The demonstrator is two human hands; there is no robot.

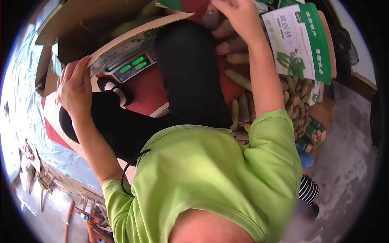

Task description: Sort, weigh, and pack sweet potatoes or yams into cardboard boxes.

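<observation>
The left hand (77, 91) has its grip around the near edge of the open cardboard box (77, 22), which stands at upper left, near the digital scale (133, 67). Whether the right hand (240, 17), near the brownish radishes (233, 45), holds anything cannot be told. An uneven pull could bend the cardboard or knock the scale.

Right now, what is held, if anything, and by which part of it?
The left hand holds the box by the left end of its near edge. Whether the right hand holds anything cannot be told; the picture's top partly cuts it off.
</observation>
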